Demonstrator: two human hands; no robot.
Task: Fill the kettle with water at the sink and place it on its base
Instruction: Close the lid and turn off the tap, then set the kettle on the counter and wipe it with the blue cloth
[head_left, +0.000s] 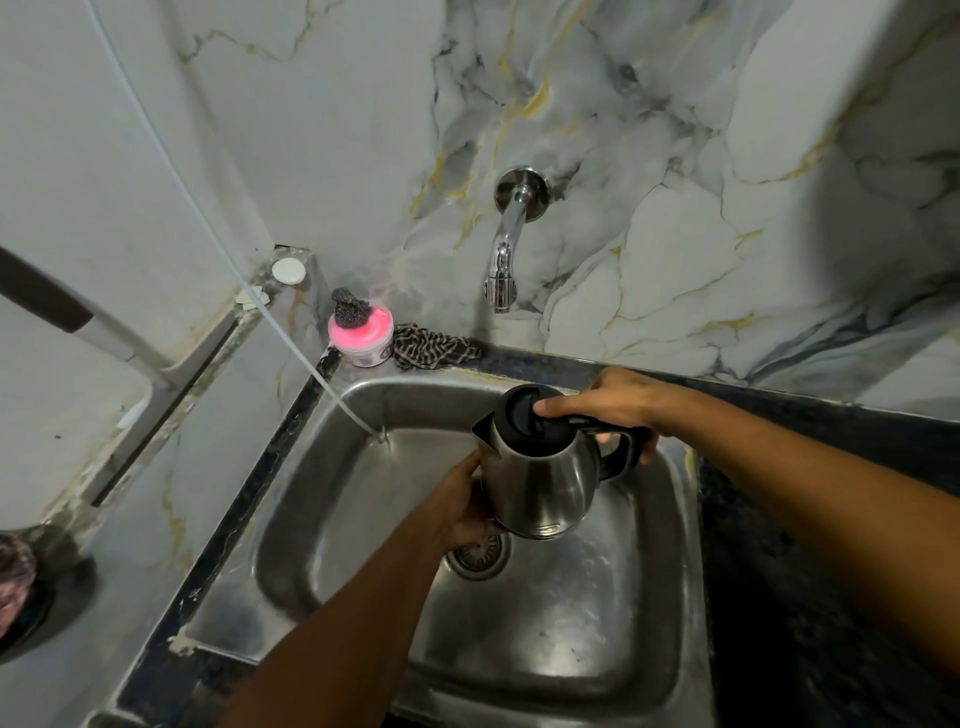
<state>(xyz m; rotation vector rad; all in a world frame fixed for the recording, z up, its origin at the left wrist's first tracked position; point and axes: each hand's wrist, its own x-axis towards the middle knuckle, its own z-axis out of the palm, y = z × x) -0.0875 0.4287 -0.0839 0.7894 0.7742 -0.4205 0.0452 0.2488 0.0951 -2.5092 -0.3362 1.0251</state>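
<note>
The right hand (618, 408) wraps the black handle of the kettle (540, 478), thumb pressed on the black lid, while the left hand (467, 506) cups the lower side of the body from the left. The kettle is held just right of the frame's centre, above the sink (597, 623) and clear of its floor, tilted slightly with the spout pointing left. Its body is brushed steel, rounded and widening toward the base; the lid is closed.

The sink is a dull, scuffed stainless basin with rounded corners and a round drain (480, 558) partly hidden under the left hand. A dark speckled table (831, 597) frames it. Above, a chrome tap (506, 249) curves down from a glossy marble-patterned wall (675, 130) veined in grey and gold; no water shows at its mouth. At the sink's back left corner stand a pink tub (361, 340) topped with a steel scrubber (349, 306) and a crumpled striped cloth (431, 348). A thin white tube (208, 218) slants from the upper left down to the basin.
</note>
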